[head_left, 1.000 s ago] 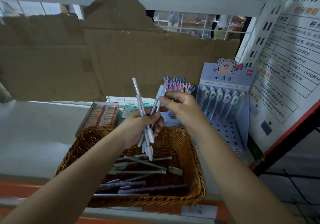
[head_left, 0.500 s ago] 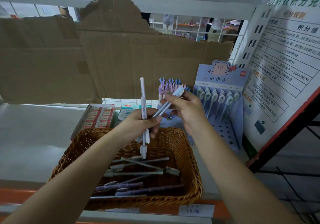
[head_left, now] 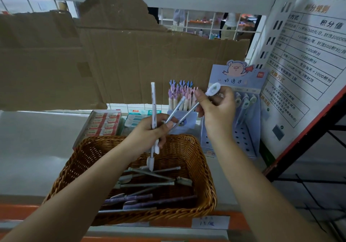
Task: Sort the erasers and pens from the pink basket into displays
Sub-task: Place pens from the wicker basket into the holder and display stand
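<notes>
While left hand (head_left: 149, 131) grips: spare pens (head_left: 153, 101)
Right hand (head_left: 215, 110): pinches round-capped pen (head_left: 213, 89)
Next: slot upright, pen display (head_left: 241, 138) just beyond

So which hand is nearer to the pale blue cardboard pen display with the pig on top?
Right. The right hand, pinching a round-capped pen, is in front of the pale blue cardboard pen display. The left hand grips pens above the brown woven basket, left of the display.
</notes>
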